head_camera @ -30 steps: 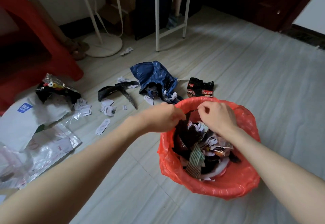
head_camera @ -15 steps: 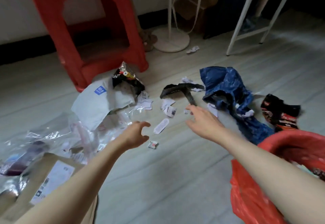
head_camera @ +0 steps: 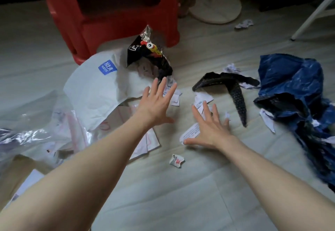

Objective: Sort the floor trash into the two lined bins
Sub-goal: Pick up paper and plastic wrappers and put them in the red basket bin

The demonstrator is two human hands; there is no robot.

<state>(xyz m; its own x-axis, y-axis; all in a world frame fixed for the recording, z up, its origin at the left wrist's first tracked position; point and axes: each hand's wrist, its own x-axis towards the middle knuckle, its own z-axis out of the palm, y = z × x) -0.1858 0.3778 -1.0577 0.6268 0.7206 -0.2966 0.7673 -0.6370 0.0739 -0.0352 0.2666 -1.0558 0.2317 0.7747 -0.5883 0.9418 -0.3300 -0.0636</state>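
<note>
Trash lies scattered on the grey floor. My left hand is spread open above small white paper scraps, near a black foil snack wrapper and a white plastic mailer bag. With fingers splayed, my right hand hovers over a white printed label and torn paper bits. A black fabric strip lies to its right, and a crumpled blue plastic bag farther right. One small crumpled wrapper sits between my forearms. Neither hand holds anything. No bin is in view.
A red plastic stool stands behind the trash. A white fan base and a white rack leg are at the back right. Clear plastic bags and a brown cardboard piece lie at the left.
The view turned left and the red-lined bin left the frame. Both hands let go of the bin liner, moved out over the scraps and spread open.
</note>
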